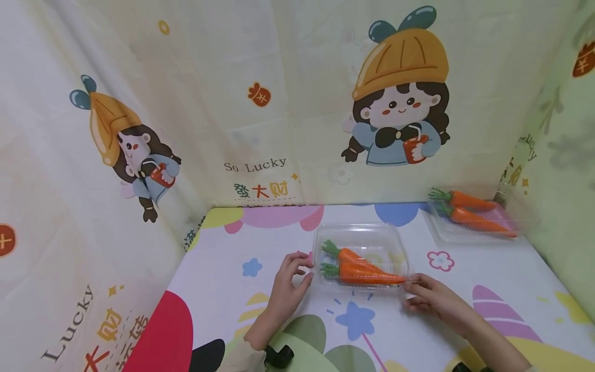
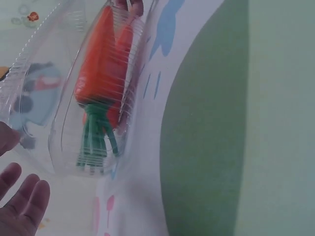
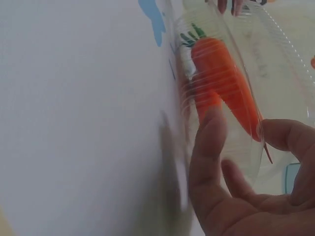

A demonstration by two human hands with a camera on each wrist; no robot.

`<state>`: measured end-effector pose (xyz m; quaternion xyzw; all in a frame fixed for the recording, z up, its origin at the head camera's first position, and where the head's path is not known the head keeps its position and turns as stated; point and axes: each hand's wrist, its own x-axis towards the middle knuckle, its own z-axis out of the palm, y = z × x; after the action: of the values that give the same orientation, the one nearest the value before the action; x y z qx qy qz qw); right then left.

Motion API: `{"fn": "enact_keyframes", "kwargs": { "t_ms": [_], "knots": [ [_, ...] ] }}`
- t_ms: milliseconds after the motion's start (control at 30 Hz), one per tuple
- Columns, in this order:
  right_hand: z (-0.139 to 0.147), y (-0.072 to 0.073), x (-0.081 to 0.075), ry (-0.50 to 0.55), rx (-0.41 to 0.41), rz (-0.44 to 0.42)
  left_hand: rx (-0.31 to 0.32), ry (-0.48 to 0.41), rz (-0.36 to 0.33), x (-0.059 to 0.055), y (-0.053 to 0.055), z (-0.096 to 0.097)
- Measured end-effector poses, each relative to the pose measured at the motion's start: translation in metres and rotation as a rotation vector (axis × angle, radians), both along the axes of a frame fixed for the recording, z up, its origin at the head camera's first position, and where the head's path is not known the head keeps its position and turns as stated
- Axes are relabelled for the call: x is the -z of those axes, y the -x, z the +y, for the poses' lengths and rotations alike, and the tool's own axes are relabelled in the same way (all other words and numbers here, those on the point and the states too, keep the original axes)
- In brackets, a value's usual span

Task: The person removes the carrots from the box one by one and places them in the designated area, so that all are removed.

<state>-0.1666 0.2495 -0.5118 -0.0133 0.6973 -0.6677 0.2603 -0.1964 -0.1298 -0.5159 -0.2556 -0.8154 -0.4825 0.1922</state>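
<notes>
A clear plastic box (image 1: 362, 232) with ribbed walls sits on the table in front of me. Two orange carrots (image 1: 367, 273) with green tops lie side by side in it, tops to the left. My right hand (image 1: 437, 299) grips the box's right front corner between thumb and fingers, close to a carrot tip (image 3: 268, 155) that reaches past the rim. At the left side, my left hand (image 1: 288, 287) has its thumb and fingers apart and loosely bent. Its fingertips (image 2: 38, 194) are right by the box wall.
Another clear plastic box (image 1: 446, 235) stands at the back right corner, holding two carrots (image 1: 479, 218) and something pink. A printed cloth (image 1: 297, 129) hangs behind the table and along both sides. The table cover (image 1: 209, 279) carries coloured shapes.
</notes>
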Motion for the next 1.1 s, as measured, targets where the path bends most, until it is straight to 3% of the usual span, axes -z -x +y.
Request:
{"fn": "enact_keyframes", "kwargs": {
  "t_ms": [333,700,1100],
  "knots": [
    [-0.013,0.004,-0.001,-0.060,-0.022,0.054,0.014,-0.058,0.090,-0.011,0.009,0.005],
    [-0.029,0.008,-0.006,-0.069,0.045,0.007,0.024,-0.057,-0.027,-0.028,0.025,0.010],
    [-0.029,0.006,-0.005,-0.047,0.034,0.019,-0.004,-0.078,-0.038,-0.051,0.049,0.017]
  ]
}}
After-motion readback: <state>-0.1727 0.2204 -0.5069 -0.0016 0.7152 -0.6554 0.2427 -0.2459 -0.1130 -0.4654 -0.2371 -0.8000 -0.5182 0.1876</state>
